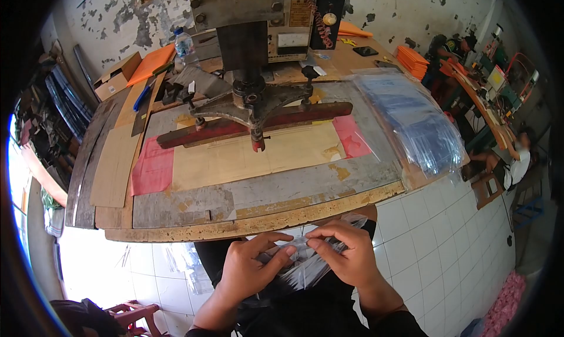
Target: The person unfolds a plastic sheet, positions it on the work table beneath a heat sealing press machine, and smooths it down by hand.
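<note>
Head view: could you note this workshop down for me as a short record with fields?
Left hand: holding crumpled clear plastic
Right hand: holding the same plastic
Table: in front of both hands
Machine: red bar over a yellow sheet
Table's right side: pile of clear sheets
Table's back: bottle, phone

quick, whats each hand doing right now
Left hand: closed, holding crumpled clear plastic.
Right hand: closed, holding the same clear plastic.

There is one held plastic bunch [305,272], one press [241,49], one bottle [184,45] and two pink patches [154,172] [351,136].
</note>
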A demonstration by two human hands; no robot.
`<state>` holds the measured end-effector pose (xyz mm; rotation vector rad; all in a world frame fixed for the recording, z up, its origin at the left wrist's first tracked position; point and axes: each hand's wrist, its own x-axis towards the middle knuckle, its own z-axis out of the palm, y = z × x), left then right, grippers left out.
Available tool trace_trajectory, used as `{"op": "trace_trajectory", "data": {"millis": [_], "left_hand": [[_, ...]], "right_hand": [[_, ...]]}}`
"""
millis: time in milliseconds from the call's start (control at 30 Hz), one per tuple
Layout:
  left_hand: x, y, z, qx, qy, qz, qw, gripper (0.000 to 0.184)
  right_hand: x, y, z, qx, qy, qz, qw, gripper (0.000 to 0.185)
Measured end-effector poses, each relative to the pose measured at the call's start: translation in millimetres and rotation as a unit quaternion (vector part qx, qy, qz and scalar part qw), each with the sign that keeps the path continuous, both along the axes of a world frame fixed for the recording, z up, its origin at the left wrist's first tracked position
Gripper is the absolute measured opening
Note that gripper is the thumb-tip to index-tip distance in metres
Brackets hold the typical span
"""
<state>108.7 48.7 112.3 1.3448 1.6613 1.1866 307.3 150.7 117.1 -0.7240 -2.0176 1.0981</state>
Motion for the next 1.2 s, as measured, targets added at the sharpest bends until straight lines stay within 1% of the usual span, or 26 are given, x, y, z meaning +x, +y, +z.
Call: {"op": "trace_trajectory", "data": {"millis": [67,100,167,200,267,300,367,400,467,500,533,567,600,667,700,767,800,933,1000,1033,1100,1167,1200], "left_hand": [[0,-1,1,0.019,0.039,0.014,0.999,0.012],[1,-1,1,0.019,0.039,0.014,0.999,0.012],[3,-2,3,0.030,0.101,0.045,0.993,0.009],[3,-3,4,0.031,0.101,0.045,0.993,0.009],[-1,-4,4,0.065,0.232,0.034,0.970,0.012],[-2,-3,5,0.065,0.232,0.034,0.970,0.012],[-4,0,9,0.140,0.276,0.036,0.950,0.015],[-5,1,5,0.140,0.276,0.037,0.950,0.015],[-7,4,-8,0.164,0.128,-0.020,0.978,0.013],[-10,1,-11,0.164,0.128,-0.020,0.978,0.013],[-13,-2,-13,0.087,0.070,-0.067,0.992,0.016],[-15,-5,-16,0.008,0.011,-0.112,0.994,0.018],[-15,-4,-20,0.032,0.052,-0.110,0.992,0.015],[-18,-1,-24,0.032,0.058,-0.101,0.993,0.015],[-19,-1,-24,0.032,0.064,-0.092,0.993,0.014],[-22,0,-21,0.033,0.063,-0.101,0.992,0.015],[-23,0,-20,0.034,0.062,-0.111,0.991,0.015],[-16,-2,-19,0.036,0.020,-0.089,0.995,0.017],[-14,-2,-18,0.052,0.042,-0.061,0.996,0.019],[-13,-2,-18,0.051,0.041,-0.060,0.996,0.019],[-13,-2,-19,0.040,0.046,-0.051,0.997,0.019],[-12,-2,-19,0.047,0.047,-0.054,0.996,0.020],[-12,-1,-19,0.054,0.049,-0.056,0.996,0.020]], "right_hand": [[2,2,-2,-0.015,0.020,-0.015,1.000,0.012],[3,2,-1,-0.014,0.020,-0.014,1.000,0.012],[5,3,0,-0.023,0.013,-0.029,0.999,0.014],[6,4,-1,-0.022,0.013,-0.029,0.999,0.014],[9,5,-5,-0.026,0.014,-0.032,0.999,0.012],[10,4,-4,-0.026,0.014,-0.031,0.999,0.012],[12,4,-4,-0.056,0.009,-0.032,0.998,0.012],[12,4,-5,-0.056,0.009,-0.031,0.998,0.012],[12,4,-6,-0.067,0.007,-0.027,0.997,0.012],[13,4,-7,-0.067,0.007,-0.027,0.997,0.012],[13,4,-7,-0.092,0.015,-0.024,0.995,0.013],[12,4,-7,-0.118,0.024,-0.021,0.993,0.013],[13,6,-6,-0.118,0.023,-0.020,0.993,0.013],[16,11,-3,-0.141,0.029,0.027,0.989,0.016],[17,14,-3,-0.141,0.029,0.027,0.989,0.016],[20,19,-4,-0.180,0.008,0.053,0.982,0.018],[20,22,-7,-0.193,0.032,0.068,0.978,0.019],[24,26,-7,-0.233,0.031,0.062,0.970,0.024],[25,26,-1,-0.087,0.003,0.078,0.993,0.032],[24,26,3,-0.088,0.002,0.078,0.993,0.032],[19,22,11,0.035,-0.037,0.096,0.994,0.040],[17,17,12,0.023,-0.038,0.080,0.996,0.041],[18,17,11,-0.023,-0.054,0.076,0.995,0.040]]}}
